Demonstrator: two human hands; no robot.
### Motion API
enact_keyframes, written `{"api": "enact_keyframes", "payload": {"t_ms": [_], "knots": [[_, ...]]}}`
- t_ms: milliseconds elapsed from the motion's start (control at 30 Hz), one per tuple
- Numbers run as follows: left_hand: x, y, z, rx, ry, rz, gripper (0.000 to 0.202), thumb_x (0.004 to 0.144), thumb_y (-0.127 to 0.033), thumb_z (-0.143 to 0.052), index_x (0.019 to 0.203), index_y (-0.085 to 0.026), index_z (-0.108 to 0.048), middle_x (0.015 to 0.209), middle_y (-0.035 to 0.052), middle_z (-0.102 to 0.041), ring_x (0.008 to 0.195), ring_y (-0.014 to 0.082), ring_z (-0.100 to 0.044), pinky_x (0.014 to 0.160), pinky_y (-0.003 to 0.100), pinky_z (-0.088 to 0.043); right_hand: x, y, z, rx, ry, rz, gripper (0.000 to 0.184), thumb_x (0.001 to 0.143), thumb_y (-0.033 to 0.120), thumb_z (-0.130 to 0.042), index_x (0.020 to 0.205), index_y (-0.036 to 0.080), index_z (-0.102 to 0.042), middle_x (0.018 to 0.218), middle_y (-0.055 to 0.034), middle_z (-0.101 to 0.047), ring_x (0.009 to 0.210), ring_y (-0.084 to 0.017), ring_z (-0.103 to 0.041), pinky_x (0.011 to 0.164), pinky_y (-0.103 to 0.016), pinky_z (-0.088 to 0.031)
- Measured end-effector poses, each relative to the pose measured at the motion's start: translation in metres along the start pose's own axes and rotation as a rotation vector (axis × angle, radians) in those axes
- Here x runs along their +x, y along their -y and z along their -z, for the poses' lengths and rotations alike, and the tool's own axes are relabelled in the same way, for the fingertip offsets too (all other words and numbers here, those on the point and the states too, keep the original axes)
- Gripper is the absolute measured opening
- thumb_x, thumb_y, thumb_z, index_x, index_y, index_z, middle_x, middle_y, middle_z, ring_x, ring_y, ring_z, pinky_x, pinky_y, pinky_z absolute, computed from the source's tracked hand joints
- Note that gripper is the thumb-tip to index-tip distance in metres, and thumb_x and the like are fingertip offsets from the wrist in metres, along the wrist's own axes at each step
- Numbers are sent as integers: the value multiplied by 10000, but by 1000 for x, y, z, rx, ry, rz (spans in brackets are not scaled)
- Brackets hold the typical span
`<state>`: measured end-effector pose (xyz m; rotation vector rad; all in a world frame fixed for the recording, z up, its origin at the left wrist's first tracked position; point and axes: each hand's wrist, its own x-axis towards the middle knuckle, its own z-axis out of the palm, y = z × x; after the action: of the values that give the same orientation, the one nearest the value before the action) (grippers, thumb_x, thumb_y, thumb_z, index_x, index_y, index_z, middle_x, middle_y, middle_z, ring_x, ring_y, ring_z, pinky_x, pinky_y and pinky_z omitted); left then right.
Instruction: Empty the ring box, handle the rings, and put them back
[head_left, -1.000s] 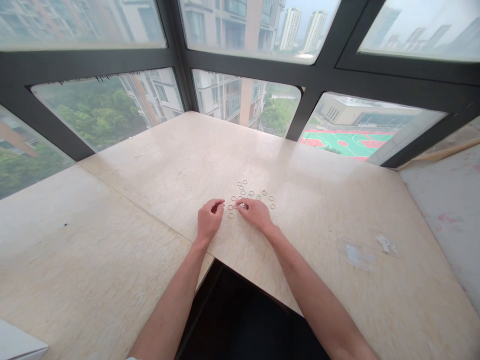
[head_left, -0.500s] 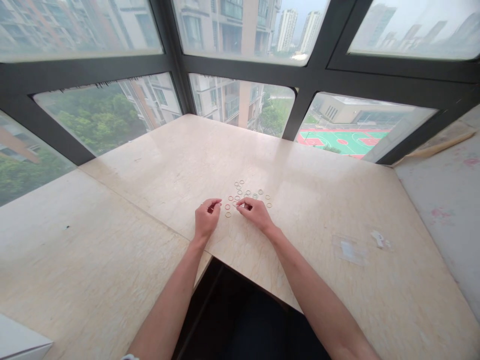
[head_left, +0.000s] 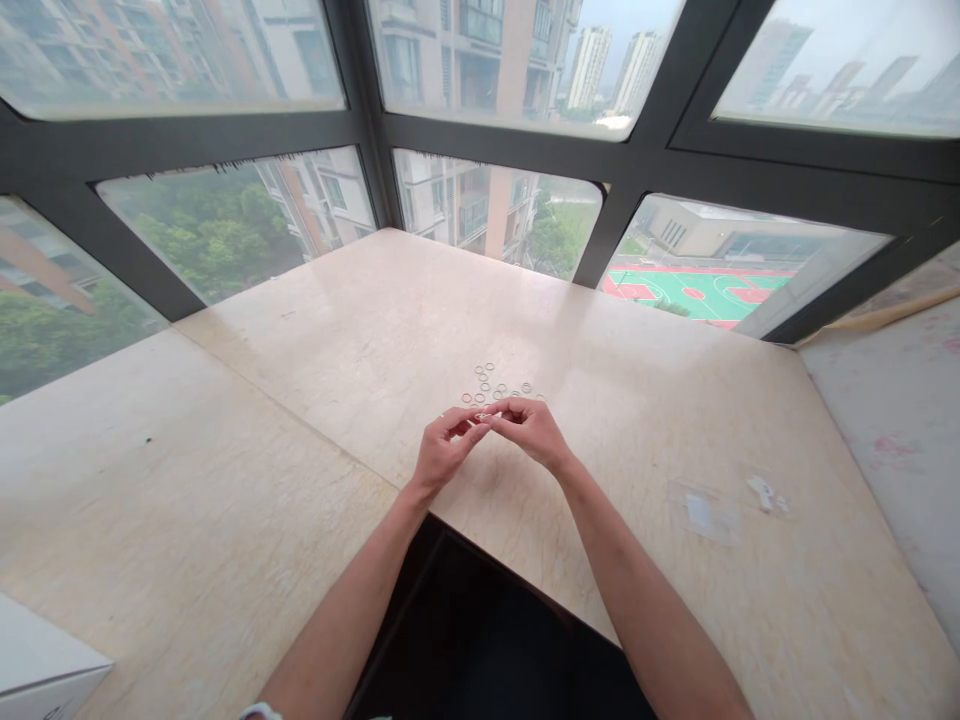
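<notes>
My left hand [head_left: 442,449] and my right hand [head_left: 531,430] meet fingertip to fingertip above the table. Between their pinched fingers shows a small pale ring [head_left: 483,416], which both hands seem to grip; its far side is partly hidden by the fingers. Just beyond them several thin rings lie flat on the tabletop, among them a red ring [head_left: 467,398], a greenish ring [head_left: 526,387] and a pale ring [head_left: 490,366]. My hands cover some of the nearer rings.
The marbled tabletop [head_left: 300,350] runs up to the windows. To the right lie a clear plastic packet [head_left: 701,510] and a small white piece [head_left: 763,492]. At the lower left stands a white box [head_left: 45,660]. A dark gap opens below the table's front edge.
My hands have come together from a short distance apart, the left one moving right, and now meet at the pale ring. The view has shifted slightly.
</notes>
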<state>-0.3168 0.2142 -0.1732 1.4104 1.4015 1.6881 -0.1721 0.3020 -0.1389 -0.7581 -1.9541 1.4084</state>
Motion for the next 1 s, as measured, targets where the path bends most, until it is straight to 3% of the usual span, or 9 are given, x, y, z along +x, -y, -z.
{"api": "enact_keyframes", "payload": {"t_ms": [200, 300, 400, 567, 733, 867, 1000], "knots": [[-1, 6, -4, -42, -97, 64, 216, 807, -367, -695, 917, -188, -743, 873, 58, -692, 612, 116, -584, 582, 249, -506, -3, 2, 6, -69, -2, -16, 287, 746, 439, -706, 821, 167, -754, 513, 17, -498, 491, -83, -376, 465, -230, -276], [-1, 5, -2, -36, -96, 36, 201, 812, -351, -693, 917, -189, -746, 823, 49, -689, 603, 116, -594, 591, 253, -517, -3, 0, 7, -11, 0, 3, 249, 732, 412, -736, 839, 190, -769, 701, -39, -675, 620, -131, -564, 570, -253, -414], [0, 5, 0, -36, -71, 18, 193, 826, -334, -680, 926, -183, -747, 736, 37, -674, 604, 125, -605, 608, 263, -525, -3, -1, 6, 35, 6, 39, 221, 728, 390, -751, 863, 216, -773, 836, -61, -723, 766, -180, -644, 679, -290, -474], [-1, 4, 0, -22, -44, 34, 234, 826, -359, -672, 951, -174, -745, 711, 43, -683, 633, 147, -633, 680, 299, -545, -3, -3, 6, -4, 2, 79, 247, 727, 433, -754, 859, 224, -772, 784, -51, -714, 735, -177, -638, 664, -296, -475], [-3, 4, 0, -14, 7, 46, 238, 831, -373, -657, 927, -173, -743, 806, 65, -708, 635, 156, -650, 629, 291, -545, -2, -6, 10, -85, -3, 143, 252, 721, 463, -759, 807, 226, -773, 655, -23, -653, 618, -133, -558, 574, -261, -413], [-4, 1, -1, 72, 28, 3, 192, 853, -344, -634, 873, -182, -736, 720, 45, -687, 640, 152, -638, 666, 288, -529, -2, -6, 11, -149, 5, 212, 237, 716, 460, -766, 755, 226, -771, 594, -8, -586, 571, -117, -495, 548, -256, -367], [-4, 0, -2, 48, -11, 37, 206, 844, -360, -641, 829, -166, -707, 728, 43, -670, 642, 141, -622, 651, 267, -514, -3, -5, 8, -212, -18, 265, 250, 763, 463, -729, 737, 216, -755, 603, -9, -577, 567, -114, -471, 558, -261, -359]]}}
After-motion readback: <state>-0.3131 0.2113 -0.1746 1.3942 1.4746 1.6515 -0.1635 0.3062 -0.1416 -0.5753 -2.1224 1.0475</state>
